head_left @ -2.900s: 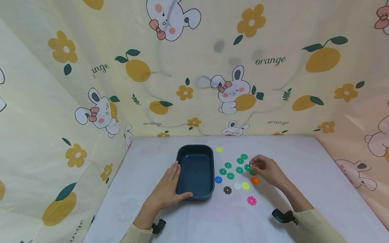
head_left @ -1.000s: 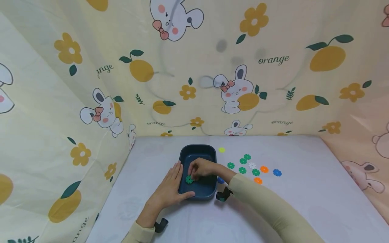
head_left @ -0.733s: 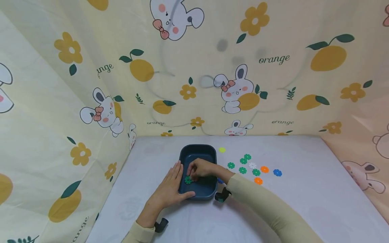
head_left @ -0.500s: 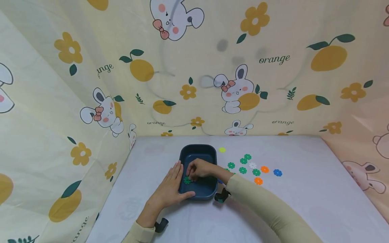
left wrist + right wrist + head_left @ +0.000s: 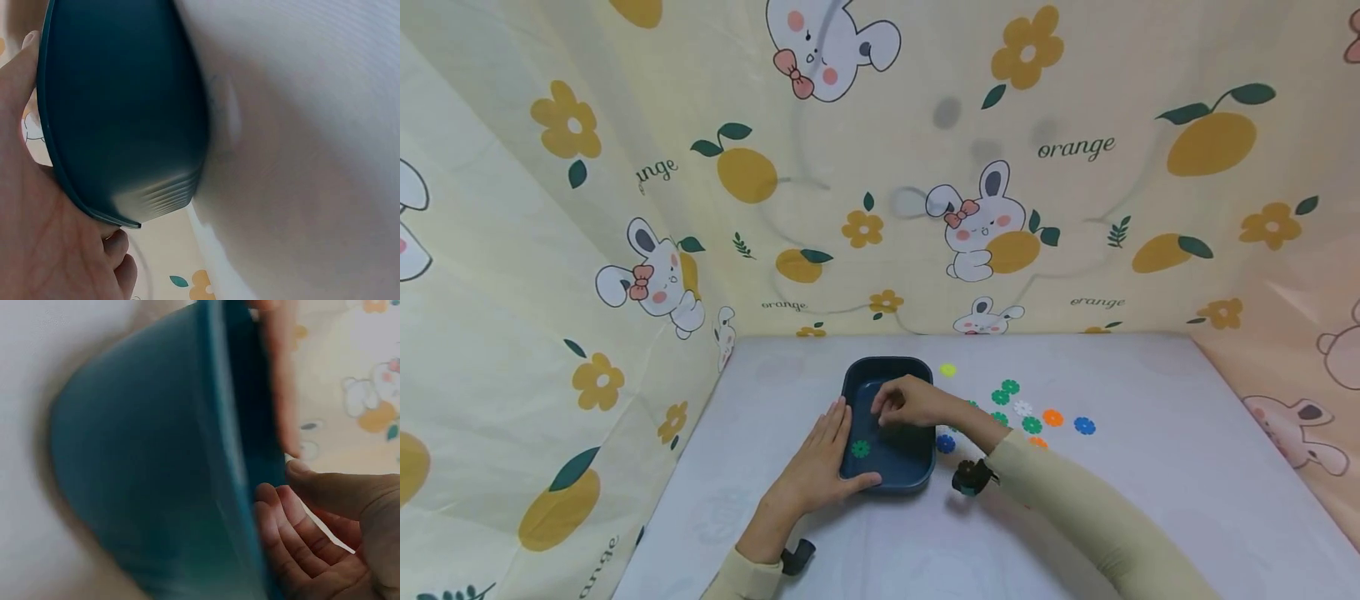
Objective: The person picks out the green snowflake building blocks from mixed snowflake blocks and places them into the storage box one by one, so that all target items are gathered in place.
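Observation:
A dark blue, deep rectangular tray (image 5: pixel 887 481) stands on the white table. My left hand (image 5: pixel 808 467) lies against its left side, fingers straight along the wall and thumb along the near rim; the left wrist view shows the palm close to the tray (image 5: pixel 125 94). One green notched plastic disc (image 5: pixel 861 449) lies flat on the tray floor, toward the near left. Above the tray's right half hovers my right hand (image 5: pixel 913 402), fingers loosely bent and nothing between them. In the right wrist view, its thumb and fingers (image 5: pixel 312 550) are apart beside the tray's rim.
Right of the tray lie several green discs (image 5: pixel 1011 387), a white disc (image 5: pixel 1022 408), an orange disc (image 5: pixel 1052 418) and a blue disc (image 5: pixel 1084 426). A yellow disc (image 5: pixel 948 370) is near the far right corner; another blue disc (image 5: pixel 945 444) sits beside the wall. My right forearm hides part of the table.
My right hand brought a green disc from the table into the tray, let it go on the floor, then rose and drew back rightward. The left hand has stayed at the tray.

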The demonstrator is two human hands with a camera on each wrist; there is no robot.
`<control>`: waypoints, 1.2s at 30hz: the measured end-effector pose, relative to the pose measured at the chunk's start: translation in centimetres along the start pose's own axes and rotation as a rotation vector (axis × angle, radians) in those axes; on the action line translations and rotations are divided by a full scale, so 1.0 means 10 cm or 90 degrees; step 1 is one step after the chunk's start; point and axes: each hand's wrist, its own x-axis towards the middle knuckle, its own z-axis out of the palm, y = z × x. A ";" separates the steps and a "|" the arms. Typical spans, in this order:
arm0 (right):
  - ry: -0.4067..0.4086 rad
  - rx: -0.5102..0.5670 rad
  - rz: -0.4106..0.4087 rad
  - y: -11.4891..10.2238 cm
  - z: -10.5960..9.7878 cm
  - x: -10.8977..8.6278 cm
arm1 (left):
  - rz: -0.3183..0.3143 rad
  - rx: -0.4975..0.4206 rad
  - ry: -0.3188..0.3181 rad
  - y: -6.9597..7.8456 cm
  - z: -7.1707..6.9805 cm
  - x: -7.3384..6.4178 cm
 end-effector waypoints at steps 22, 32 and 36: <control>0.176 -0.080 0.140 0.61 -0.73 -1.36 | 0.014 -0.002 0.018 -0.02 0.02 -0.02; 0.227 -0.081 0.240 0.99 -0.79 -1.80 | 0.008 -0.001 0.011 0.00 0.01 -0.02; 0.236 -0.085 0.291 1.10 -0.75 -1.87 | 0.007 -0.008 0.013 0.01 0.00 -0.01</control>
